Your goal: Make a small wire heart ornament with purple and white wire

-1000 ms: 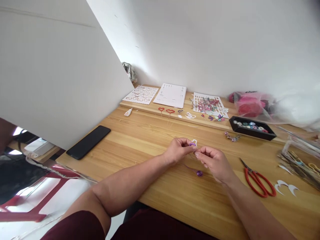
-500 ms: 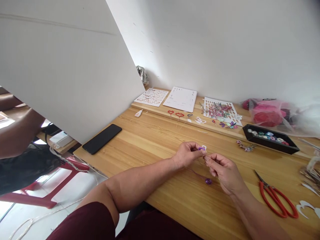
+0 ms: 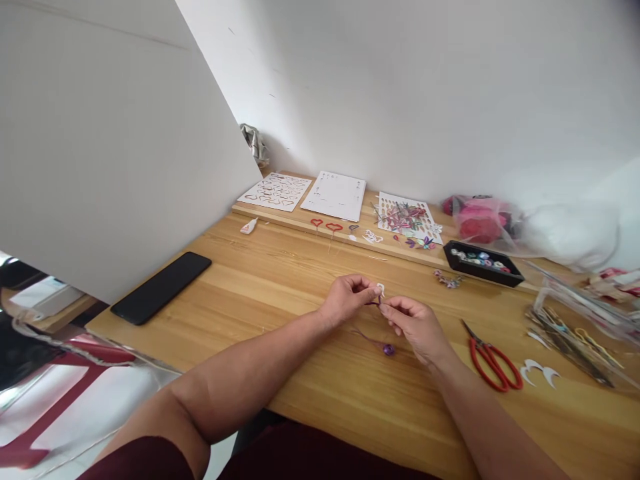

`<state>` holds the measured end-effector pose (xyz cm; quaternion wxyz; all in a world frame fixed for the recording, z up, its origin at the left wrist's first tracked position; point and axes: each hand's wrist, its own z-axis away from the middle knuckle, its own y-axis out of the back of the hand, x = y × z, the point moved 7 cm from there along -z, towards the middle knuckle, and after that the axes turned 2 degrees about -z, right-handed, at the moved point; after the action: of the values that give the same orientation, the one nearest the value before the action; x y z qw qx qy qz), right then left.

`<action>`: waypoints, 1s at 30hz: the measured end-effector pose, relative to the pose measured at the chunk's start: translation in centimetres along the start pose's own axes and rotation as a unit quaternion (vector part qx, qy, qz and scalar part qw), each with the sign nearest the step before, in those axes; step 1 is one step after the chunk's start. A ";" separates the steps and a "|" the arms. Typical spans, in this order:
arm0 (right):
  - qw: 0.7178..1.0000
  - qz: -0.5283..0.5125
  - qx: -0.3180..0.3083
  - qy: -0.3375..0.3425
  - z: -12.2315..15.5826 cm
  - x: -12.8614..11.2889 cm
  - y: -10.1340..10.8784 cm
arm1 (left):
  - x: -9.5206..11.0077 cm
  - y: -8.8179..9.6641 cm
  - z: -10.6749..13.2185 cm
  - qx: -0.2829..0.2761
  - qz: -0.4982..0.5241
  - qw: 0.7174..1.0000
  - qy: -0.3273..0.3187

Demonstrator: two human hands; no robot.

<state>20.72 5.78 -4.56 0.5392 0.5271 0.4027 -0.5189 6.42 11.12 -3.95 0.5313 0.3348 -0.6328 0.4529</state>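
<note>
My left hand [image 3: 349, 300] pinches a small white curved cutout [image 3: 381, 289], part of it wrapped in purple. Close beside it, the fingers of my right hand [image 3: 414, 327] are pinched together on purple thread [image 3: 367, 339] by the cutout's lower end. A small purple spool [image 3: 389, 349] lies on the wooden table just below my hands. To the right of my right hand rest red-handled scissors [image 3: 493, 363], with white crescent cutouts [image 3: 543, 371] beyond them. The parts of cutout and thread between my fingertips are hidden.
On the raised back ledge lie patterned sheets [image 3: 275, 191], red heart shapes [image 3: 334, 227] and colourful petals [image 3: 403, 217]. A black tray [image 3: 483, 263] holds several thread spools. A black phone [image 3: 163, 287] and a glue bottle [image 3: 249, 226] are at left; a clear box [image 3: 590, 313] of tools stands right.
The camera view has turned right, so everything sits further left and more of the clear box shows. My hands stay together; a dark purple strand now shows between them.
</note>
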 end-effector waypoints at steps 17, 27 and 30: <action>0.992 0.120 -0.017 0.020 0.8 -1.2 0.6 | -0.1 0.4 0.0 0.018 -0.069 0.997 0.019; 0.996 0.088 -0.032 -0.001 1.8 -1.7 0.1 | -0.1 0.4 -0.1 0.018 -0.154 0.988 -0.027; 0.997 0.069 -0.039 -0.018 2.0 -1.7 -0.1 | -0.1 0.3 0.0 0.014 -0.156 0.987 -0.032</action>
<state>20.19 4.02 -2.67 0.6012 0.5226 0.3755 -0.4737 6.16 11.23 -4.09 0.5701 0.4510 -0.5831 0.3628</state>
